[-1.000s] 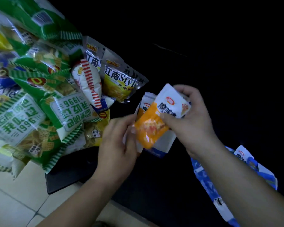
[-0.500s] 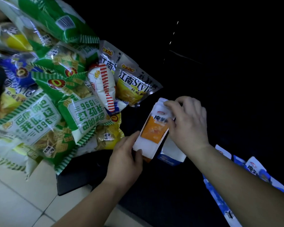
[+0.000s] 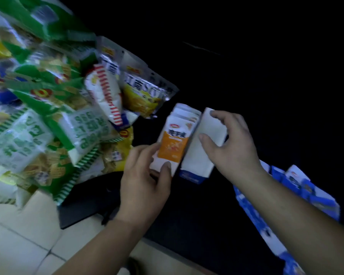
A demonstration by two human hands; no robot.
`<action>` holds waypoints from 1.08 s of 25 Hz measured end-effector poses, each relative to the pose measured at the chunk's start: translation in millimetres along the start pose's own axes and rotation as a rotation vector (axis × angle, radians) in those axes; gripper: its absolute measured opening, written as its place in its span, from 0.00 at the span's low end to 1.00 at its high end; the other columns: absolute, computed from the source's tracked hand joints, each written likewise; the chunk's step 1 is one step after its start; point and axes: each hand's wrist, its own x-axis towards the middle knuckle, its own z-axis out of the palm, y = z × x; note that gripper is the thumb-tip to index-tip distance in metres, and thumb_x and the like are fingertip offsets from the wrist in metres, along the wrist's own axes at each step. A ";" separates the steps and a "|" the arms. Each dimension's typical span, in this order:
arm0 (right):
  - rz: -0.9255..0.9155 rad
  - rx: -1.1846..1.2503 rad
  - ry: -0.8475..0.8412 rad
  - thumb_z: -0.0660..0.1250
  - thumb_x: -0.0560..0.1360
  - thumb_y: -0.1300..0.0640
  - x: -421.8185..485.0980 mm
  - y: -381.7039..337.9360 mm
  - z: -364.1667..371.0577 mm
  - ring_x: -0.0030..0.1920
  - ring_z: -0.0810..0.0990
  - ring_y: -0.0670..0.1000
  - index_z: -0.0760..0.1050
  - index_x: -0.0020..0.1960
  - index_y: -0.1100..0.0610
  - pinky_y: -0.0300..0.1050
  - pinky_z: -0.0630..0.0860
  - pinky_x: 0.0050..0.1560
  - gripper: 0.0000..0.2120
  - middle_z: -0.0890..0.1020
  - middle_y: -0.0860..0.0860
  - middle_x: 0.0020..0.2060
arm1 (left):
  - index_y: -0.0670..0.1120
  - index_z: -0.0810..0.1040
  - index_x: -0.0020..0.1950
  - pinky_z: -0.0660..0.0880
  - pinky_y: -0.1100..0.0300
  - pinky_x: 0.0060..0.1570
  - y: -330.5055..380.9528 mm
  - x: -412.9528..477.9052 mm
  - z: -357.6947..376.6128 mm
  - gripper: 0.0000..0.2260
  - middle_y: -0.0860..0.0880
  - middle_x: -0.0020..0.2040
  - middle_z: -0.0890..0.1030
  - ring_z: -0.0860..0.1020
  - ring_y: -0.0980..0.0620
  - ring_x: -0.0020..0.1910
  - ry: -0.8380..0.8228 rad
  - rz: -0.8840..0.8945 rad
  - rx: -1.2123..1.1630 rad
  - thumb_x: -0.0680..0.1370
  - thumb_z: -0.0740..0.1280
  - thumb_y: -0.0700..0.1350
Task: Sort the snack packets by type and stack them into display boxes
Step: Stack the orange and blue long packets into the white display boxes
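Orange packet (image 3: pixel 172 145) at the box (image 3: pixel 199 155) mouth
Left hand (image 3: pixel 145 181) pinches it, right hand (image 3: pixel 232 143) grips the box wall; pushed crooked, it could crumple against that wall.

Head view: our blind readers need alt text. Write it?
Two hands steady a row of orange packets in a white display box: the left hand grips the packets, the right hand holds the box's side. Snack bags lie piled at left.
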 end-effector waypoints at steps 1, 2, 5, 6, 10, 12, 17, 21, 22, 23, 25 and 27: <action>0.017 0.021 -0.002 0.74 0.76 0.53 -16.4 6.0 -13.8 0.59 0.73 0.36 0.75 0.67 0.48 0.22 0.63 0.59 0.21 0.73 0.43 0.60 | 0.49 0.77 0.66 0.78 0.57 0.45 11.2 -7.2 6.9 0.15 0.55 0.57 0.75 0.78 0.56 0.51 -0.007 0.027 -0.058 0.80 0.69 0.48; 0.044 0.030 -0.004 0.74 0.76 0.54 -35.2 15.4 -28.9 0.59 0.73 0.34 0.76 0.66 0.47 0.21 0.63 0.58 0.19 0.74 0.42 0.59 | 0.49 0.78 0.65 0.77 0.60 0.43 23.5 -17.4 17.0 0.13 0.55 0.54 0.77 0.80 0.56 0.47 -0.050 0.029 -0.137 0.80 0.69 0.47; 0.263 0.055 -0.005 0.72 0.78 0.51 -93.6 58.0 -71.5 0.58 0.72 0.26 0.74 0.63 0.39 0.22 0.67 0.54 0.17 0.74 0.33 0.59 | 0.54 0.79 0.63 0.75 0.65 0.44 55.7 -54.6 56.6 0.12 0.58 0.51 0.80 0.81 0.57 0.47 -0.335 -0.012 -0.271 0.79 0.70 0.46; 0.367 0.086 -0.001 0.72 0.79 0.51 -111.7 75.2 -83.1 0.57 0.72 0.25 0.72 0.62 0.35 0.22 0.68 0.51 0.17 0.72 0.30 0.59 | 0.56 0.79 0.63 0.75 0.67 0.45 60.9 -67.3 70.7 0.13 0.61 0.52 0.79 0.80 0.59 0.50 -0.429 -0.004 -0.252 0.79 0.71 0.46; 0.593 0.025 0.137 0.70 0.79 0.50 -168.8 142.0 -121.6 0.73 0.67 0.45 0.69 0.70 0.37 0.24 0.69 0.50 0.22 0.64 0.34 0.72 | 0.54 0.78 0.67 0.78 0.57 0.60 64.8 -105.4 121.6 0.19 0.59 0.65 0.75 0.75 0.56 0.63 -0.620 0.152 0.022 0.77 0.70 0.54; 0.681 -0.042 0.139 0.70 0.79 0.45 -185.2 173.0 -134.3 0.80 0.51 0.47 0.66 0.76 0.38 0.41 0.70 0.70 0.28 0.53 0.40 0.80 | 0.53 0.76 0.70 0.74 0.47 0.69 68.0 -121.2 140.8 0.25 0.51 0.74 0.71 0.69 0.46 0.73 -0.695 0.293 0.139 0.76 0.65 0.61; 0.732 -0.137 -0.122 0.57 0.80 0.32 -197.8 225.5 -143.3 0.81 0.33 0.47 0.52 0.79 0.30 0.57 0.45 0.81 0.30 0.36 0.35 0.80 | 0.68 0.44 0.81 0.34 0.38 0.78 105.8 -137.6 199.9 0.36 0.49 0.82 0.30 0.26 0.42 0.79 -0.986 0.528 0.447 0.78 0.57 0.71; 0.654 -0.057 -0.112 0.56 0.85 0.46 -208.6 226.8 -130.5 0.80 0.32 0.44 0.58 0.77 0.28 0.53 0.43 0.82 0.23 0.35 0.28 0.76 | 0.71 0.34 0.78 0.34 0.34 0.77 100.4 -139.0 219.6 0.37 0.51 0.80 0.25 0.22 0.40 0.76 -1.061 0.541 0.578 0.77 0.54 0.73; 0.621 0.000 -0.117 0.57 0.86 0.48 -212.0 224.8 -126.8 0.80 0.32 0.43 0.60 0.75 0.28 0.49 0.44 0.81 0.23 0.36 0.26 0.76 | 0.71 0.37 0.79 0.37 0.33 0.78 89.3 -139.4 214.1 0.36 0.51 0.81 0.29 0.25 0.40 0.78 -1.007 0.540 0.568 0.76 0.54 0.73; 0.579 0.055 -0.140 0.58 0.85 0.51 -215.1 222.2 -123.1 0.79 0.33 0.40 0.61 0.74 0.27 0.45 0.45 0.79 0.24 0.39 0.24 0.76 | 0.70 0.42 0.80 0.40 0.33 0.78 77.3 -140.5 204.9 0.35 0.51 0.83 0.33 0.30 0.40 0.80 -0.956 0.545 0.560 0.76 0.54 0.72; 0.537 0.226 -0.157 0.61 0.85 0.56 -219.6 217.4 -120.6 0.79 0.39 0.34 0.64 0.74 0.28 0.32 0.49 0.74 0.26 0.47 0.23 0.77 | 0.68 0.53 0.81 0.46 0.34 0.79 54.4 -137.3 183.8 0.33 0.50 0.85 0.43 0.39 0.41 0.83 -0.880 0.556 0.508 0.78 0.57 0.70; 0.550 0.360 -0.039 0.64 0.83 0.60 -219.2 219.5 -126.1 0.78 0.54 0.32 0.67 0.71 0.28 0.26 0.61 0.68 0.29 0.58 0.28 0.77 | 0.65 0.64 0.79 0.49 0.33 0.79 41.6 -124.8 170.8 0.29 0.51 0.85 0.50 0.44 0.44 0.84 -0.861 0.531 0.387 0.77 0.64 0.65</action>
